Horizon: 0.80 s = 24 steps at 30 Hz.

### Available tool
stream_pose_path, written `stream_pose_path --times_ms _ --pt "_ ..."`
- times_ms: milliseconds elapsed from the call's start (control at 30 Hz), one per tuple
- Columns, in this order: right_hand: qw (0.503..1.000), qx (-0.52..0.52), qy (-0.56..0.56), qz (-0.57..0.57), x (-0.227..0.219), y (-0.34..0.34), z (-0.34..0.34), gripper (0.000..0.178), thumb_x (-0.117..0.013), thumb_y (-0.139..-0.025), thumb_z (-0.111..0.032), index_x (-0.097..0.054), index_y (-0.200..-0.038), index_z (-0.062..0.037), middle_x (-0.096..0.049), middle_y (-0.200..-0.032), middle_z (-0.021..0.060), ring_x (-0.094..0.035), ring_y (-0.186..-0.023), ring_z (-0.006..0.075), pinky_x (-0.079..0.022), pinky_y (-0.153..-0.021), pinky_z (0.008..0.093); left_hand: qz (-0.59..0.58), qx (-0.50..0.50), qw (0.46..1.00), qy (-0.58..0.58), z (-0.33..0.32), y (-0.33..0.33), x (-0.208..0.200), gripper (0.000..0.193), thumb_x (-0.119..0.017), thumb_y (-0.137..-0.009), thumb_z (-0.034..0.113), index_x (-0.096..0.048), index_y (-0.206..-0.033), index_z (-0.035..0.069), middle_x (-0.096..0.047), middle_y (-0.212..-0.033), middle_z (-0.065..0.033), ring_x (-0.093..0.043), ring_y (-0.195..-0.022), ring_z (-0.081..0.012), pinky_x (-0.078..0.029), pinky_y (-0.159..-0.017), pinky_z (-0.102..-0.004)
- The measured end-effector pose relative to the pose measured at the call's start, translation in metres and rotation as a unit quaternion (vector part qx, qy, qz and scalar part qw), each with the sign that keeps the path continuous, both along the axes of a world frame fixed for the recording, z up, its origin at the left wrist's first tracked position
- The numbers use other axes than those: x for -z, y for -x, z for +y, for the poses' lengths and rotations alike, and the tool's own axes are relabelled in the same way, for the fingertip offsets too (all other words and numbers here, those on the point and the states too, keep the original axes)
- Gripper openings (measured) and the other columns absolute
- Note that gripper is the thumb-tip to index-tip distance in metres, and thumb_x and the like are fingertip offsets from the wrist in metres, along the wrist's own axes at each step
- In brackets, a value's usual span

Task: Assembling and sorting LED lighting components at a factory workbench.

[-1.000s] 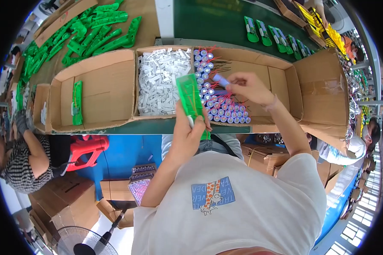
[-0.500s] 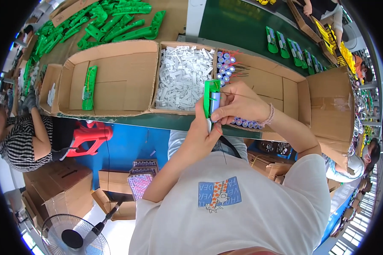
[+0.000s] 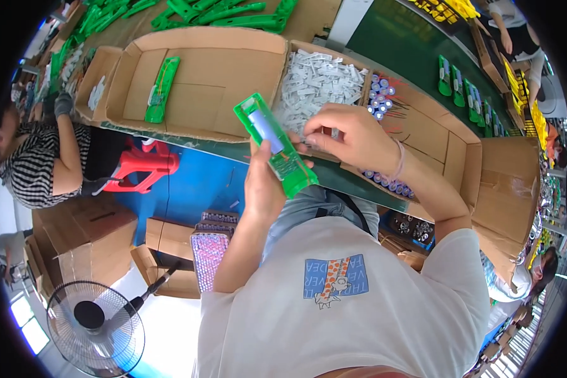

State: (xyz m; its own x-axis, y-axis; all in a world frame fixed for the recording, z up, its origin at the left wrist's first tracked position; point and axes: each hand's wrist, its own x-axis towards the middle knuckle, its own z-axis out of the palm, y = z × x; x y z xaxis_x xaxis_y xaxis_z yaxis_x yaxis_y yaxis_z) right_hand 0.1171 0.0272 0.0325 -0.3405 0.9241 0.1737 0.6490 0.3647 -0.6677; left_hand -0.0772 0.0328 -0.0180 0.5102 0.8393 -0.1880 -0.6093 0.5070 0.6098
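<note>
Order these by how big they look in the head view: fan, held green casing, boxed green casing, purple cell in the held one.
Largest to smallest:
Fan
Held green casing
Boxed green casing
Purple cell

L hand (image 3: 263,186) gripping, thumb (image 3: 264,151) on top, L forearm (image 3: 240,252) angled up, R hand (image 3: 349,135) alongside, fingers (image 3: 324,118) curled twd palm

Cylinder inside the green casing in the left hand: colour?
Pale purple cylinder; shows best in the head view.
</note>
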Motion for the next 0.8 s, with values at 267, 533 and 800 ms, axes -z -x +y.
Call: stream_pose_path --times_ms 267,533,800 --pt "0.990 0.106 -0.076 0.061 0.003 0.034 -0.038 0.013 -0.071 -0.076 -0.002 -0.070 -0.088 -0.0057 -0.063 -0.078 0.0039 -0.061 -0.059 0.0138 -0.048 -0.048 0.0260 0.054 -0.044 0.997 -0.043 -0.016 -0.016 -0.011 0.039 -0.043 -0.100 0.035 -0.038 -0.129 0.010 -0.053 -0.117 -0.0096 -0.053 -0.108 -0.0210 -0.044 -0.095 -0.0380" --pt "0.983 0.105 -0.143 0.038 0.010 0.039 -0.041 0.016 -0.071 -0.073 0.000 -0.070 -0.088 -0.0060 -0.063 -0.079 0.0055 -0.062 -0.061 0.0197 -0.049 -0.051 0.0278 0.070 -0.076 0.994 -0.047 -0.023 -0.019 -0.008 0.043 -0.044 -0.100 0.028 -0.030 -0.137 0.012 -0.051 -0.122 -0.0089 -0.047 -0.116 -0.0197 -0.036 -0.102 -0.0357" --pt "0.984 0.112 -0.135 0.040 0.010 0.037 -0.038 0.013 -0.071 -0.073 0.001 -0.068 -0.084 -0.0046 -0.062 -0.076 0.0055 -0.062 -0.058 0.0194 -0.050 -0.050 0.0283 0.079 -0.072 0.994 -0.030 -0.023 -0.020 -0.009 0.048 -0.045 -0.100 0.025 -0.024 -0.142 0.014 -0.050 -0.124 -0.0082 -0.045 -0.118 -0.0190 -0.034 -0.103 -0.0352"
